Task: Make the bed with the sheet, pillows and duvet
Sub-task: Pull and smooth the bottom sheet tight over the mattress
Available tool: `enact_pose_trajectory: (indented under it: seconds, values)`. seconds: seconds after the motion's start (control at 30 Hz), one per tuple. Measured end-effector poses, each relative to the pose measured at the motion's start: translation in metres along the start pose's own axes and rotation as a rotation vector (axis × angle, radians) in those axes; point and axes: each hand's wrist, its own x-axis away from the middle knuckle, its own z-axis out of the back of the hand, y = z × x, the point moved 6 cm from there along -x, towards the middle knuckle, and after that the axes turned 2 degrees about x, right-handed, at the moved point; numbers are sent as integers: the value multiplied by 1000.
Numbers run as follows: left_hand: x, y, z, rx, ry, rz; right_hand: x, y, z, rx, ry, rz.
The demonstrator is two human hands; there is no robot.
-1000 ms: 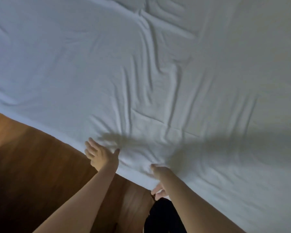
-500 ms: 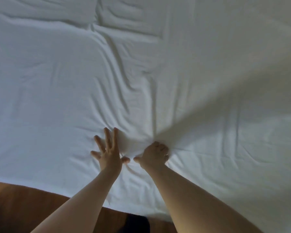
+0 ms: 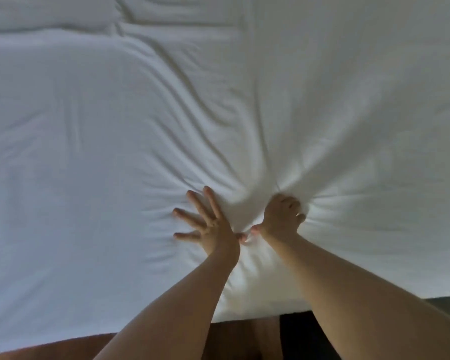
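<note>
Smoothing sheet (image 3: 94,141), which fills most of frame: your step now. Your left hand (image 3: 211,227), centre frame, lies flat with fingers spread, pressing cloth. Your right hand (image 3: 279,216), just beside, is curled, bunching fabric; creases radiate. Next, probably: release bunch, sweep outward toward upper right.

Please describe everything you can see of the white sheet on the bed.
The white sheet looks like soft, thin cloth and covers the whole visible bed, its near edge hanging above the wooden floor. Long creases fan out from the right hand, whose grip bunches the fabric. The left hand presses flat beside it, fingers spread.
</note>
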Motion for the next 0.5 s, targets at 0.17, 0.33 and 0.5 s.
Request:
enact_pose_trajectory:
  seconds: [0.17, 0.33, 0.5]
  values:
    - [1, -34, -4, -62, 127, -333, -4, 4, 3, -20, -17, 48]
    - [4, -91, -6, -234, 308, -710, 9, 15, 10, -84, 77, 125]
    - [26, -179, 0, 38, 247, -260, 79, 46, -24, -493, 242, -185]
